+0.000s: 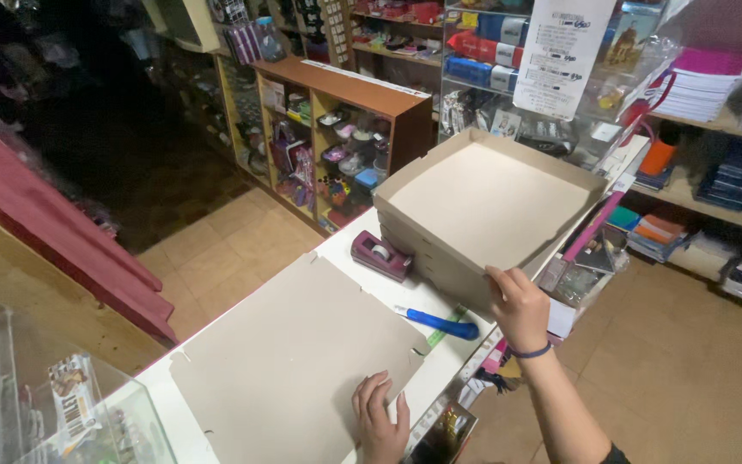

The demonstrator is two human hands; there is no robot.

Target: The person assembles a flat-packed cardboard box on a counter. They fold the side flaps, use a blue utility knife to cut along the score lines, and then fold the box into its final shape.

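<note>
Right now the right hand (519,308) is clamped on the near corner of the top folded cardboard box (489,199), thumb over the rim, fingers under the edge; a dark band sits on that wrist. Left hand (381,419) lies flat, fingers spread, pressing the near edge of the flat cardboard blank (289,361); it grips nothing. Hands are apart, right at about 1 o'clock from the left.

Box is an open shallow tray, resting on a stack of similar folded boxes (427,253) at the far end of the white counter (440,365). Flat blank lies unfolded on the counter at 10 o'clock from the left hand, covering most of the near surface.

Between the hands, a blue-handled tool (440,324) lies on the counter, just beside a green strip; which kind of tool, cannot tell. Maroon tape dispenser (380,255) sits at 9 o'clock from the box stack, touching or nearly touching it.

Further out: wooden shelf unit (345,112) with small goods at 11 o'clock, glass display case (62,404) at 8 o'clock, shelves of notebooks (706,82) at 2 o'clock, tiled floor (225,249) below.
</note>
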